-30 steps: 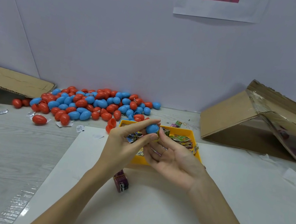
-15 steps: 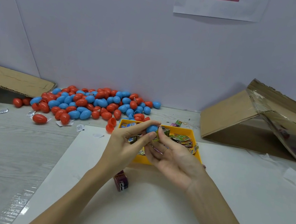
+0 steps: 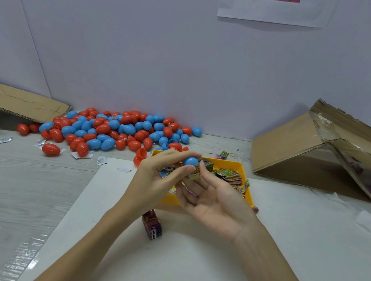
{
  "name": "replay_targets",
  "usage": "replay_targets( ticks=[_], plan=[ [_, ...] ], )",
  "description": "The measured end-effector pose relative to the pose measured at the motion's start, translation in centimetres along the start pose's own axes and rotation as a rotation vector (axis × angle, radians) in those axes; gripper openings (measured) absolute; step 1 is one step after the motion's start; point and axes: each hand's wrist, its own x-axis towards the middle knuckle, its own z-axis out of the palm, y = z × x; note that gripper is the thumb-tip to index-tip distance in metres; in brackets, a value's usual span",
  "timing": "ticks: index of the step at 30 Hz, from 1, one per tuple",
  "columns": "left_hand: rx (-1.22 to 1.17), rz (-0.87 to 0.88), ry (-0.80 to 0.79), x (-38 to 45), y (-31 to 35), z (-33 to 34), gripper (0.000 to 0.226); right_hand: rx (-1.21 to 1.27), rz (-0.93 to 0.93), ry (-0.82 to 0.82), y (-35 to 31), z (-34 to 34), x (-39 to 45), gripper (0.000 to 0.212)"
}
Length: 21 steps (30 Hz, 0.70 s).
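Note:
My left hand (image 3: 156, 179) pinches a blue plastic egg (image 3: 191, 161) between thumb and fingers, just above the near-left part of a yellow tray (image 3: 236, 166). My right hand (image 3: 214, 198) lies palm up beside it; its fingers hold a small printed packet (image 3: 195, 174) against the underside of the egg. The tray holds several colourful printed packets (image 3: 229, 176). How far the packet sits inside the egg is hidden by my fingers.
A pile of red and blue eggs (image 3: 113, 130) lies at the back left. A small purple box (image 3: 152, 225) sits on the white sheet (image 3: 182, 273) below my wrists. Cardboard pieces (image 3: 299, 153) lean at the right and left (image 3: 16, 99).
Both hands with the blue egg have drifted slightly away from me and stayed together; the right fingers have closed in on the packet at the egg.

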Motion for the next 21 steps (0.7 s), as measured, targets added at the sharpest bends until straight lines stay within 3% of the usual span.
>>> replay_targets(
  ticks=[21],
  plan=[
    [0.218, 0.173, 0.15, -0.4, -0.5, 1.6, 0.024, 0.084, 0.057, 0.045, 0.6, 0.2, 0.3, 0.038]
  ],
)
